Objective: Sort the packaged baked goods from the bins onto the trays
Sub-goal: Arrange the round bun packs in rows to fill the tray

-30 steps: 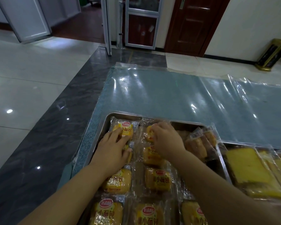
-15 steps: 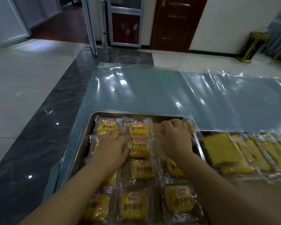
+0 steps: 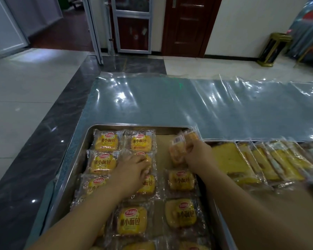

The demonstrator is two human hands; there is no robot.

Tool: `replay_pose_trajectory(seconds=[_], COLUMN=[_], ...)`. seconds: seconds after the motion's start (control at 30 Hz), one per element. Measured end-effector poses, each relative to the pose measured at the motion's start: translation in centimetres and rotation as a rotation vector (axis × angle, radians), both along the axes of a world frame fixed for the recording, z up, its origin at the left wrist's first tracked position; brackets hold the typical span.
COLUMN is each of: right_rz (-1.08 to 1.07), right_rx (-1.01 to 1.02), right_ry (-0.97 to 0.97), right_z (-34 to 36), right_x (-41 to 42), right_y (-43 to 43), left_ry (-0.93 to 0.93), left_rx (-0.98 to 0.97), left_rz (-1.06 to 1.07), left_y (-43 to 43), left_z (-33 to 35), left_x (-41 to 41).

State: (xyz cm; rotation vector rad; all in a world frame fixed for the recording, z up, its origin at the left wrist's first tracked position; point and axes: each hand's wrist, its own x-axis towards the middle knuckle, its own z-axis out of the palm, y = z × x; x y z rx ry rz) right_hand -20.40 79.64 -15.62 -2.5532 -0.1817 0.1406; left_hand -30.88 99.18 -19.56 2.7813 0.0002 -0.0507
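Observation:
A steel tray [image 3: 87, 141] in front of me holds several clear packets of small yellow bread in rows. My left hand [image 3: 130, 170] lies on a bread packet [image 3: 146, 159] in the middle column, its fingers curled over it. My right hand [image 3: 199, 157] grips brown bread packets [image 3: 179, 147] at the tray's far right corner and holds them tilted up. Bare tray floor [image 3: 163, 147] shows between my hands. To the right, a second tray [image 3: 224, 141] carries several packets of yellow cake slices [image 3: 229, 159].
The trays sit on a grey-blue table under shiny plastic sheet [image 3: 188, 105]. A dark marble floor strip [image 3: 43, 141] runs along the left. Doors [image 3: 184, 24] stand at the back, and a gold-framed bin [image 3: 273, 49] at the far right.
The view has swung to the right. My right hand has closed on the brown packets and lifted them at the tray's corner. My left hand has slid onto the middle column's packet.

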Motion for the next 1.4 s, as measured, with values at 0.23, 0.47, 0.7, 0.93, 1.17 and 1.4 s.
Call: replay_pose_trajectory(seconds=[0.23,0.47,0.7,0.93,1.17,1.4], right_rz=[0.584,0.511,-0.028,-0.041,0.139,0.138], right_rx=[-0.253,-0.117,-0.083,-0.084,0.154,0.219], right_ry=[-0.557,-0.276,-0.185,-0.052,-0.369,-0.362], right_z=[0.0,-0.9,-0.5,0.6,1.5,1.9], right_x=[-0.6,-1.8,1.8,4.4,5.5,6.8], right_y=[-0.9,-3.5,-3.8,-2.2,-1.2,-2.1], left_ry=[-0.215,-0.22,-0.146,-0.025,0.019,-0.128], left_rx=[-0.126,-0.109,-0.061,0.014,0.073,-0.006], left_rz=[0.149,0.111,-0.012,-0.044,0.002,0.133], left_y=[-0.2,-0.9,-3.7,-4.0,-4.6,-5.2], left_z=[0.7,0.9,1.0,0.6,0.5,0.4], left_x=[-0.8,-0.9,1.2,2.6,3.2,3.8])
